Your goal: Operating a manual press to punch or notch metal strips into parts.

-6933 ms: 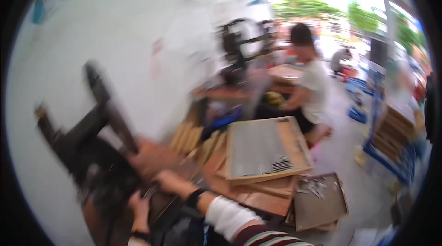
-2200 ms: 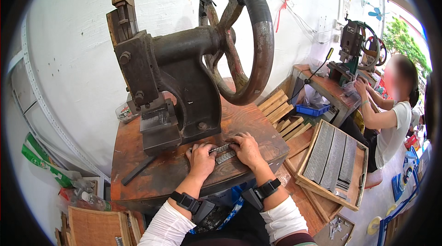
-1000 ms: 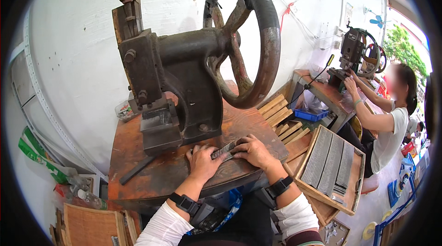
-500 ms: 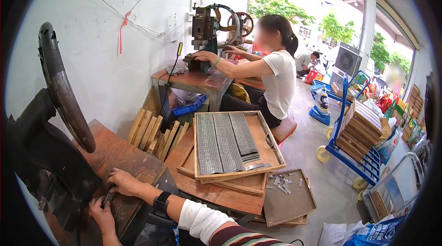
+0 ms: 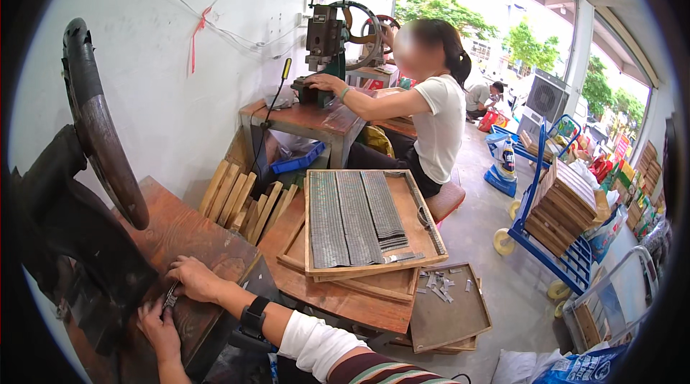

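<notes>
At the worn wooden bench [image 5: 208,244] on the left, both my hands meet close to the base of a dark hand press [image 5: 79,211] with a heavy curved wheel [image 5: 108,140]. Between them is a small bunch of grey metal strips [image 5: 170,298]. My left hand [image 5: 159,330] is closed on its lower end, thumb upward. My right hand [image 5: 194,280] pinches the upper end, its wrist wearing a black band. The strips' exact kind is too small to make out.
A wooden tray [image 5: 417,219] holds rows of grey metal strips beside my right forearm. Below it lies a lower tray [image 5: 431,326] with loose pieces. A co-worker [image 5: 438,111] sits at another press [image 5: 327,46]. Wooden bars [image 5: 230,193] lean near the wall; a blue trolley [image 5: 528,219] carries stacked trays.
My hands stay together by the press, and the metal strips between them show more plainly. The co-worker's far hand has risen from the press's lower part to its wheel.
</notes>
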`<state>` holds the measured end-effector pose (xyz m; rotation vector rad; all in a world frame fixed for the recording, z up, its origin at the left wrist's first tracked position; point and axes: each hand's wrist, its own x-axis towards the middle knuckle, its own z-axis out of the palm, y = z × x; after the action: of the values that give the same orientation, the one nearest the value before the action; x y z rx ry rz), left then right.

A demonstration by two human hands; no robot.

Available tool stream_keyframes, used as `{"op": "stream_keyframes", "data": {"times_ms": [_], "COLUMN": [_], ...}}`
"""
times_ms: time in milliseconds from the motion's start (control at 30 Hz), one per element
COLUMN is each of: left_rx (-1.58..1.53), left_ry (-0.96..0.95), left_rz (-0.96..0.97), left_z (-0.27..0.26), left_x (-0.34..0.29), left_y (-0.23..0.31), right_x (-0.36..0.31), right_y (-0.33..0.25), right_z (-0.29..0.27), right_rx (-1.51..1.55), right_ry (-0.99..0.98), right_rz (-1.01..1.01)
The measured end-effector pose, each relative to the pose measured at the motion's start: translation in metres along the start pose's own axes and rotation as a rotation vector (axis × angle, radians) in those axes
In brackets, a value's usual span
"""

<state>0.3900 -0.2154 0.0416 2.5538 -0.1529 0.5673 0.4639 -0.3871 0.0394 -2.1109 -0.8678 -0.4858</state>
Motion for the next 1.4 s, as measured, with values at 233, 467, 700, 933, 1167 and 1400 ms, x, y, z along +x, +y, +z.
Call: {"op": "stream_keyframes", "data": {"times_ms": [233,467,700,933,1167,1400], "left_rx": [-0.185,-0.134,-0.161,-0.168,-0.181,-0.121], "left_ry": [0.153,0.167,0.199,0.19,0.199,0.227], "left_rz": [0.01,-0.014,-0.053,-0.071,-0.074,-0.07], "left_z": [-0.001,-0.005,-0.007,-0.013,-0.011,-0.012], "left_x": [-0.003,-0.008,-0.01,-0.007,-0.008,-0.011], "left_y": [0.002,0.006,0.004,0.01,0.011,0.006], "right_x": [-0.003,-0.001,0.001,0.001,-0.001,-0.001], "right_y": [0.001,-0.007,-0.022,-0.017,-0.011,-0.009], "right_z": [-0.012,-0.02,-0.025,-0.026,-0.023,-0.019], "right_rx": [-0.12,0.036,0.159,0.095,0.054,0.067], "right_ry": [0.045,-0.045,-0.088,-0.093,-0.109,-0.134], "right_rz": [-0.088,0.041,0.117,0.08,0.034,0.033]}}
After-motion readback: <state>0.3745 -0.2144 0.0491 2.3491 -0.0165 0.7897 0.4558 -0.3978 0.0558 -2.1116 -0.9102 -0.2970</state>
